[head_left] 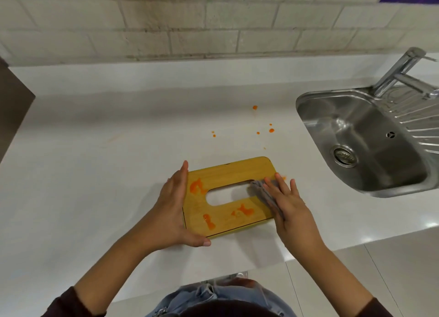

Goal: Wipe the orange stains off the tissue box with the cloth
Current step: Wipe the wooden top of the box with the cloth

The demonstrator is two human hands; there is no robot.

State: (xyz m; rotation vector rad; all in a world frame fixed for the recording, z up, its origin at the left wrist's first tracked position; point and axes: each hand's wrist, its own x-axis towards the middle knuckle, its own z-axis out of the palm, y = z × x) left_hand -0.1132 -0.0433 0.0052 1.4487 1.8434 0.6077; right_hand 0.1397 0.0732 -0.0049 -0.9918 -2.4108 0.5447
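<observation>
The tissue box (228,174) has a yellow wooden top with an oval slot and lies flat on the white counter. Orange stains (197,187) mark its left side, and more sit along its near edge. My left hand (174,206) clasps the box's left end, thumb at the near corner. My right hand (286,203) presses a grey cloth (260,188) flat onto the box's right end, beside the slot. Most of the cloth is hidden under my fingers.
Small orange splashes (271,130) dot the counter (95,162) behind the box. A steel sink (365,136) with a tap (401,72) lies to the right. A tiled wall runs along the back. The counter's front edge is close to my body.
</observation>
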